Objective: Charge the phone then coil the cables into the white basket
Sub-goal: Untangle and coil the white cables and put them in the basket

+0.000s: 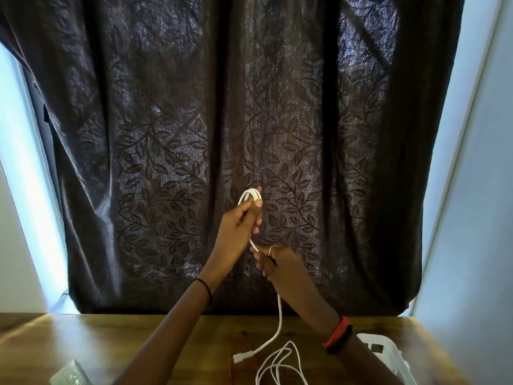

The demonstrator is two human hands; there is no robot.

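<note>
A smooth white cable (280,312) is being wound into small round loops, which are clasped in the curled fingers of the left hand (241,220) at 11 o'clock from the right hand (280,262), where the running strand is pinched. Each turn is best fed under light tension and matched in size, so that the plug end (241,358) on the glossy wooden table (83,337) at 6 o'clock is drawn up clear of the second loose cable (291,343). The hard, slotted white basket (388,359) is seen at 4 o'clock.

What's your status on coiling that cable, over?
Left hand grips white cable loops, right hand pinches the slack. Plug end rests on table. Second cable loose near white basket; nothing blocking.
</note>
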